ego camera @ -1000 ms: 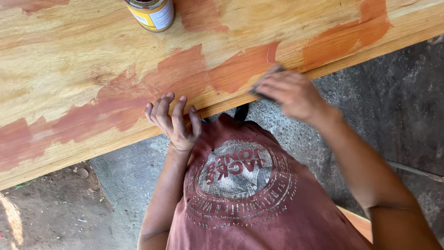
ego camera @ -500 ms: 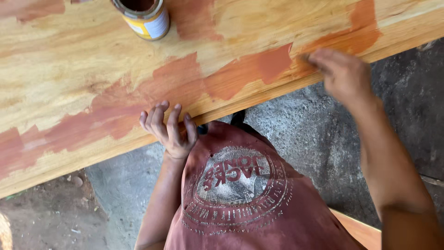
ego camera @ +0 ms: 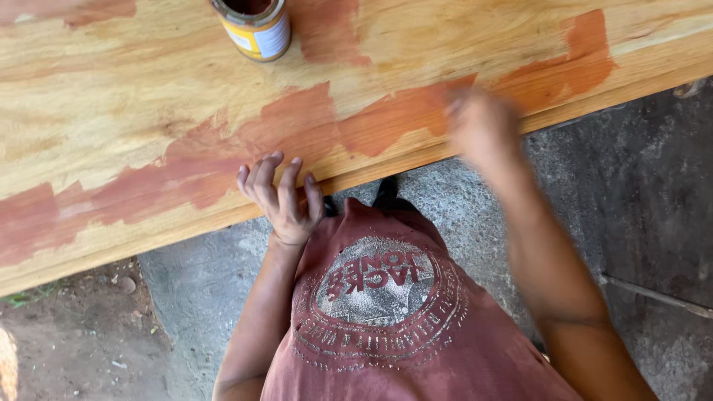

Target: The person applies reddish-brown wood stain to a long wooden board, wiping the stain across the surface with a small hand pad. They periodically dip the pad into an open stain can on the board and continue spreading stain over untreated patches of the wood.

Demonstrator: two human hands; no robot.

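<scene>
A long pale wooden board [ego camera: 134,111] lies across the view, with reddish-brown stain [ego camera: 386,119] spread in patches along its near side. My left hand [ego camera: 282,197] rests on the board's near edge, fingers apart and bent, holding nothing. My right hand [ego camera: 483,126] is over the stained strip near the same edge, to the right. It is blurred by motion, so whatever is under its fingers cannot be made out. An open can [ego camera: 256,26] with a yellow and white label stands on the board at the top, left of centre.
Below the board is rough grey concrete floor [ego camera: 631,186], with bare dirt and small stones [ego camera: 82,334] at the lower left. My dark red printed shirt [ego camera: 379,304] fills the bottom centre.
My right hand swept right along the board's edge, then came back left to the middle stained patch. The left hand stayed on the edge. The view shifted slightly.
</scene>
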